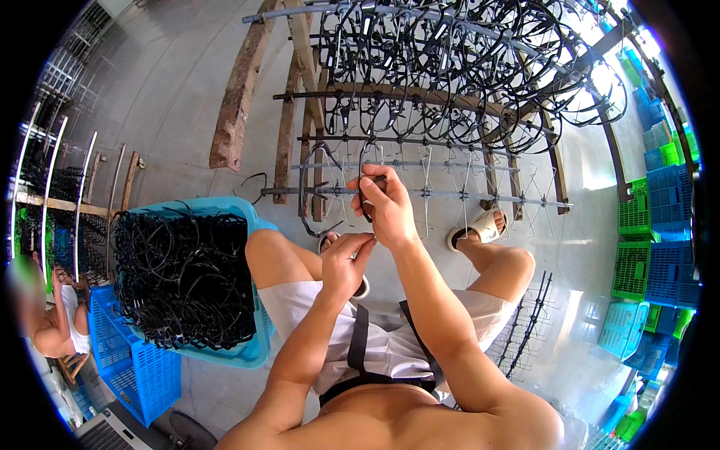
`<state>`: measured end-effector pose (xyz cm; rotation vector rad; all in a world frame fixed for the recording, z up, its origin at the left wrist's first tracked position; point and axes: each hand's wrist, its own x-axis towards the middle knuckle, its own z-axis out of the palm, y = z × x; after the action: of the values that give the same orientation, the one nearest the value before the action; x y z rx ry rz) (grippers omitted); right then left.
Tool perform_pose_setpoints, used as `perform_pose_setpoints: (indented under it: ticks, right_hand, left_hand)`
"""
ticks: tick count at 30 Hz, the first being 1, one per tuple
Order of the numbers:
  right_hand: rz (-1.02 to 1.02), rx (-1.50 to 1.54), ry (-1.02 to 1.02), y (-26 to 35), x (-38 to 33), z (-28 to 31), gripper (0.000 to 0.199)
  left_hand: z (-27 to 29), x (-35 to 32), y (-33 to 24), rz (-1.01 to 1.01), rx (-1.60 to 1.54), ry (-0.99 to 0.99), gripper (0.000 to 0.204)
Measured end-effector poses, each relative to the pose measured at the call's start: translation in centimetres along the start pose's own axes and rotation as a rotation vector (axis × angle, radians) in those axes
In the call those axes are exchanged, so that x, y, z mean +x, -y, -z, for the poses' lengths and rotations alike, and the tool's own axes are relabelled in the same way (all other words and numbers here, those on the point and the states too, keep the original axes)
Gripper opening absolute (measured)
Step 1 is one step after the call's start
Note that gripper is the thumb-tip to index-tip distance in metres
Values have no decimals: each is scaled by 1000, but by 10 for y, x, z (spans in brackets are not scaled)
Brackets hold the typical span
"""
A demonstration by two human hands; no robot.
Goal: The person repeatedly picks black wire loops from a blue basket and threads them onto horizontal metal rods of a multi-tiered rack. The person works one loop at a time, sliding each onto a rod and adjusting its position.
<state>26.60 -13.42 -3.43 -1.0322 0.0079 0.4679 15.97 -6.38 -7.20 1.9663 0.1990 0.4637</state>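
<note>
A thin black eyeglass frame [365, 196] is pinched between the thumb and fingers of the right hand [390, 210], which is closed tightly around its upper part, just at the lower rail of the wire rack [450, 196]. The left hand [346, 262] is held just below and beside it, fingers curled and fingertips gathered toward the right wrist; whether anything is gripped there cannot be told, as the fingers hide the gap.

The step in hand is judged to be the hanging of 1 frame onto a wire clip of the rack, with the piece already raised to rail height. For the next move, the frame would need to be lined up with a free clip and seated so that it hangs clear of its neighbours, without being bent.

The held frame's long axis is seen to run roughly up and down, its loose end pointing down toward the knees. It appears slightly tilted, though its exact outline is lost against the fingers.

Further out, the upper rails are crowded with black frames already hung [450, 67], while the lower rails show bare clips. To the left, a light blue tub [251, 352] heaped with more black frames [184, 281] is set on a darker blue crate [142, 367]. Stacked green and blue crates [652, 247] are seen at the right edge.
</note>
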Motion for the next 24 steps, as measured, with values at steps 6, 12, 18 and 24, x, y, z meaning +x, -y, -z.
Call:
perform_pose_setpoints:
  ticks: [6, 12, 18, 24]
  right_hand:
    - [-61, 62, 5, -2, 5, 0, 20]
    - [9, 87, 15, -5, 1, 9, 17]
    - [50, -6, 24, -2, -8, 10, 18]
    - [-164, -29, -13, 18, -19, -1, 15]
  left_hand:
    - [0, -1, 2, -37, 35, -22, 9]
    - [-1, -2, 0, 2, 21, -26, 9]
    - [-11, 2, -10, 117, -116, -172, 13]
    - [-12, 5, 15, 208, -286, 63, 16]
